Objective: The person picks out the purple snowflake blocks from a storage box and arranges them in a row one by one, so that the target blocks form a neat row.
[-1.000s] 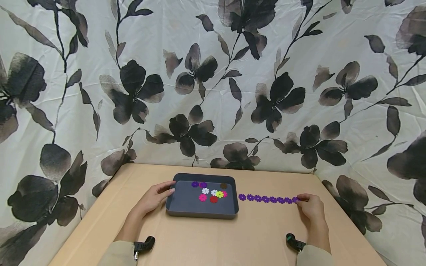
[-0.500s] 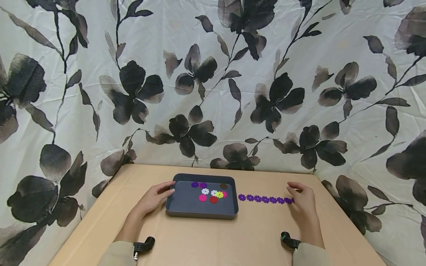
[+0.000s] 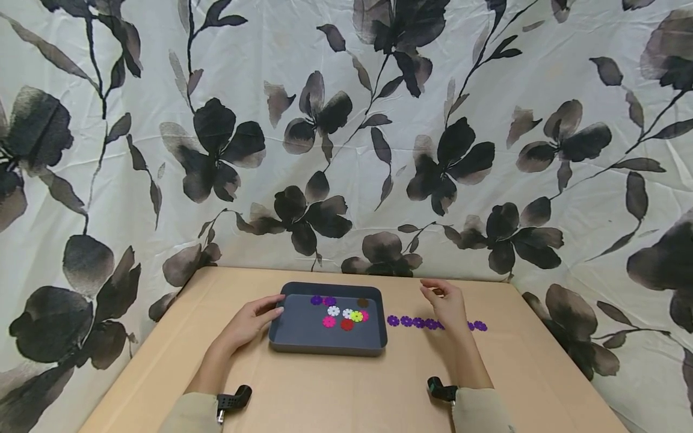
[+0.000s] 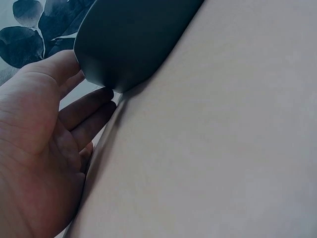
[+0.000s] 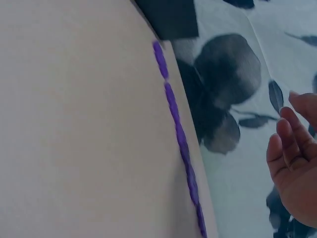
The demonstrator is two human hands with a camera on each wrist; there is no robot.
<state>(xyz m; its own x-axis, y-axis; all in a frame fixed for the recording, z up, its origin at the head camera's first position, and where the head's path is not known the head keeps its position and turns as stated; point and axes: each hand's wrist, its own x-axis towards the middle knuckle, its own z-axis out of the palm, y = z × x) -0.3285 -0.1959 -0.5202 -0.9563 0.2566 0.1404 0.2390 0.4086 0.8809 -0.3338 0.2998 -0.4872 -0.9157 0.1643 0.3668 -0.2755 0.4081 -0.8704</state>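
My left hand (image 3: 251,322) rests against the left side of a dark grey tray (image 3: 287,344), fingertips at the rim. In the left wrist view, the fingers (image 4: 91,111) touch the tray's wall (image 4: 131,44) near its lower corner. My right hand (image 3: 448,307) hovers over a row of purple flower-shaped discs (image 3: 406,321), covering part of it. The right wrist view shows that hand (image 5: 297,163) with loosely bent fingers and nothing visible in them, apart from the purple row (image 5: 181,139).
Inside the tray lie several loose flower discs, including a red one (image 3: 347,325), a yellow one (image 3: 356,316), a brown one (image 3: 363,302) and purple ones (image 3: 316,300). The wooden table (image 3: 346,391) ends at a floral cloth (image 3: 346,168) behind.
My right hand has let go of the row's right-end disc, lifted, and moved left over the row toward the tray. The left hand and the tray stay in place.
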